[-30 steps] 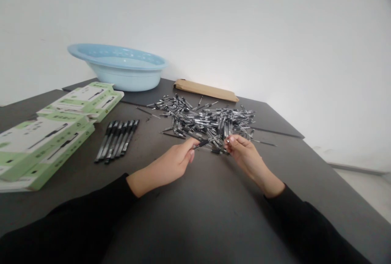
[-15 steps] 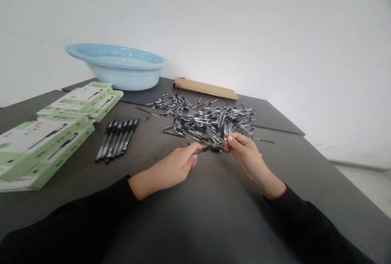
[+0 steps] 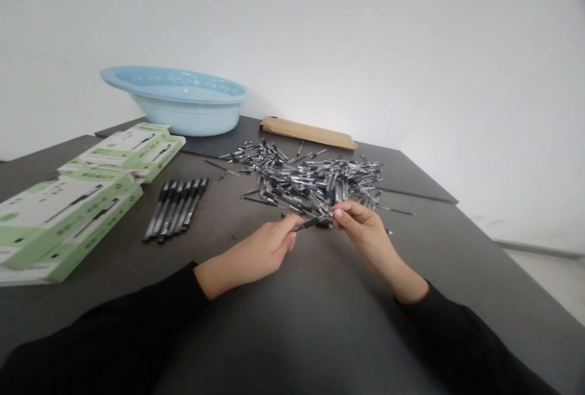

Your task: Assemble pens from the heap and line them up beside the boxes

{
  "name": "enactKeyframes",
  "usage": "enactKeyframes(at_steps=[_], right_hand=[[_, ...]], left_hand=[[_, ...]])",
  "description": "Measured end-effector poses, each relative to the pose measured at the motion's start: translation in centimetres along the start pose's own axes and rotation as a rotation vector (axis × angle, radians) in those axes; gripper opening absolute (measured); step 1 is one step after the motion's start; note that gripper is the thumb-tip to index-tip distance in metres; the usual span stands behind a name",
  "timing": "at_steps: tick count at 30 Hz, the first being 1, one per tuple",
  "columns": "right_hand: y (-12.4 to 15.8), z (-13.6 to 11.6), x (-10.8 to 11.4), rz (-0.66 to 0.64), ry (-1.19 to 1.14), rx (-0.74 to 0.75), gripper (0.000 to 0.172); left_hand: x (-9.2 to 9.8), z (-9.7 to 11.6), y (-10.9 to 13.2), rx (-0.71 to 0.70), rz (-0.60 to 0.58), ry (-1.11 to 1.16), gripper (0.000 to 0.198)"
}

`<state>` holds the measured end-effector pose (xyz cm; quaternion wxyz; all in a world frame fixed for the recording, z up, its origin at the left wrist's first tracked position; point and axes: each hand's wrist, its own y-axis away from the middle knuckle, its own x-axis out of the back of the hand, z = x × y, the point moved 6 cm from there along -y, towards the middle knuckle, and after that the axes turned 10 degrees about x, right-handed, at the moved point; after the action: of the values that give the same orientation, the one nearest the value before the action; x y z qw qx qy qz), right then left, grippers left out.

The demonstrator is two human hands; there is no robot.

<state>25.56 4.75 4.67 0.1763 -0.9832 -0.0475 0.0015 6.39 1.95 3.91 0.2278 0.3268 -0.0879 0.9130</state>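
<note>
My left hand [image 3: 267, 249] is closed around a pen [image 3: 311, 222], whose black grip sticks out to the right past the fingertips. At the pen's far end, the thumb and forefinger of my right hand [image 3: 363, 230] pinch its small, shiny tip. How the tip sits on the pen is too small to tell. Just behind both hands spreads a heap of loose pen parts [image 3: 292, 178], clear tubes and black grips among them. To the left of my left hand, several capped pens [image 3: 176, 209] lie side by side in a row.
Green-and-white pen boxes [image 3: 91, 191] lie on the left of the dark table [image 3: 292, 334]. A light blue basin [image 3: 187, 117] stands at the back left, and a flat brown cardboard piece [image 3: 308, 133] lies near the wall. A thin refill [image 3: 397, 210] points out of the heap's right side.
My right hand has moved slightly left, bringing the small shiny piece in its fingers to the end of the pen. My left hand has stayed nearly still, still gripping the pen.
</note>
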Motion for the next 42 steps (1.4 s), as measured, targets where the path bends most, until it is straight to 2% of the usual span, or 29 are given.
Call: enactKeyframes(at_steps=[7, 14, 16, 21, 26, 33, 40, 42], right_hand=[[0.0, -0.2, -0.4, -0.015, 0.058, 0.011, 0.023], [0.0, -0.1, -0.8, -0.006, 0.003, -0.018, 0.026], [0.0, 0.2, -0.9, 0.000, -0.032, -0.037, 0.027], [0.1, 0.8, -1.1, -0.001, -0.084, -0.068, 0.027], [0.1, 0.1, -1.1, 0.017, -0.062, -0.039, 0.026], [0.2, -0.3, -1.2, 0.041, 0.000, -0.016, 0.028], [0.3, 0.5, -1.4, 0.024, 0.035, -0.053, 0.034], [0.4, 0.6, -1.4, 0.025, 0.027, -0.055, 0.034]], left_hand=[[0.0, 0.0, -0.3, -0.022, 0.031, 0.020, 0.025], [0.1, 0.5, -0.8, 0.022, 0.011, 0.165, 0.023], [0.0, 0.6, -0.9, 0.050, 0.006, 0.243, 0.028], [-1.2, -0.6, -1.2, 0.229, -0.060, 0.550, 0.039], [-1.5, -1.0, -1.5, 0.210, -0.109, 0.710, 0.033], [-1.7, -0.6, -1.0, 0.362, -0.154, 1.042, 0.029], [-2.0, -0.8, -0.9, 0.415, -0.130, 1.015, 0.033], [-2.0, -0.7, -0.9, 0.411, -0.164, 1.057, 0.036]])
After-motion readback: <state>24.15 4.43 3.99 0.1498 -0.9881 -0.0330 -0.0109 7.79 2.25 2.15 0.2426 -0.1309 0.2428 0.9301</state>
